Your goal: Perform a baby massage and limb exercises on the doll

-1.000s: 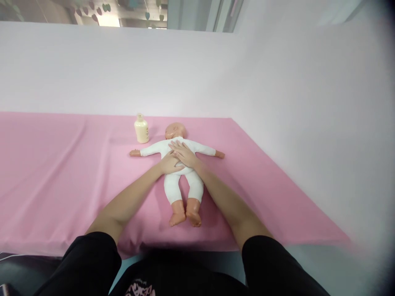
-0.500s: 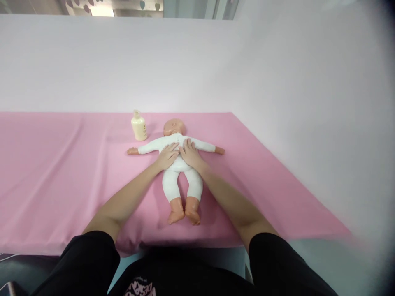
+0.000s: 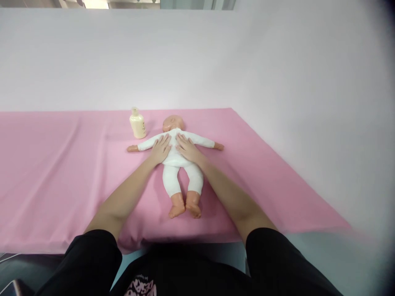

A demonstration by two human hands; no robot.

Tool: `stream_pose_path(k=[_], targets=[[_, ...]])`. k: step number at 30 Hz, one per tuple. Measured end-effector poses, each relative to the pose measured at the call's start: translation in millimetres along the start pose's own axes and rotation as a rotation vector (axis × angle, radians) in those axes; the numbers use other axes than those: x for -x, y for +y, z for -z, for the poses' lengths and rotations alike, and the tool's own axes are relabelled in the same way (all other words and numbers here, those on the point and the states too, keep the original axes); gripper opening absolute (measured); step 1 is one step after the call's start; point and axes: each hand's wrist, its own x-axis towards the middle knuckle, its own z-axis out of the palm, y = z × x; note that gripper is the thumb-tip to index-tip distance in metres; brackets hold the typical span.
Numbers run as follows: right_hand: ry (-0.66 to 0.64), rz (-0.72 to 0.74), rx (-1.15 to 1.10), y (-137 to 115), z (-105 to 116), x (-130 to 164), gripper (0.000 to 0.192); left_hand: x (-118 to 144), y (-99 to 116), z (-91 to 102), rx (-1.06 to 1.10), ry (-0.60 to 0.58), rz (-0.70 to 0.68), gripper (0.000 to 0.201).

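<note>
The doll (image 3: 180, 158) lies face-up mid-surface, arms spread, fully dressed. Both hands rest flat and released on its chest, the left hand (image 3: 160, 149) at 9 o'clock of the right hand (image 3: 187, 149). The lotion bottle (image 3: 137, 123) stands capped at the doll's 11 o'clock, seemingly unused.

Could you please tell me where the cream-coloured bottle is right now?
In the head view, the bottle stands upright on the pink sheet, left of the doll's head and just beyond its outstretched arm.
</note>
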Motion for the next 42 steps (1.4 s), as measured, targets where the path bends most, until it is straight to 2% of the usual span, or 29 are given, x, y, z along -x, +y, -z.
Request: stream_pose_path(k=[7, 11, 15, 18, 21, 23, 27, 32, 38, 42], targets=[[0.093, -0.207, -0.069, 44.5, -4.5, -6.3, 0.069, -0.2, -27.4, 5.5, -0.197, 0.090, 0.184, 0.060], [0.179, -0.257, 0.026, 69.8, -7.6, -5.9, 0.065, 1.5, -41.7, 11.3, -0.299, 0.153, 0.245, 0.055], [0.281, -0.277, 0.141, 93.5, -6.9, 0.2, 0.061, 3.5, -52.9, 19.2, -0.368, 0.159, 0.328, 0.051], [0.361, -0.354, 0.179, 102.6, -5.8, 4.1, 0.057, 4.4, -55.7, 22.2, -0.380, 0.166, 0.398, 0.054], [0.396, -0.423, 0.154, 98.0, -5.3, 2.9, 0.056, 3.2, -51.3, 20.9, -0.381, 0.186, 0.449, 0.058], [0.371, -0.382, 0.096, 87.5, -5.7, -1.5, 0.055, 0.9, -43.9, 18.0, -0.353, 0.180, 0.436, 0.059], [0.235, -0.213, -0.065, 59.7, -9.4, -14.6, 0.062, -5.2, -22.6, 9.4, -0.222, 0.116, 0.291, 0.058], [0.098, -0.093, -0.194, 37.8, -12.5, -17.2, 0.081, -5.6, 4.2, 3.1, -0.116, -0.037, 0.089, 0.066], [0.006, 0.007, -0.060, 21.2, -9.9, -1.4, 0.072, 6.8, 31.8, 13.6, -0.053, -0.181, -0.065, 0.065], [-0.066, -0.002, 0.025, 6.2, -5.8, 4.3, 0.072, 12.1, 41.7, 19.5, -0.048, -0.271, -0.062, 0.066]])
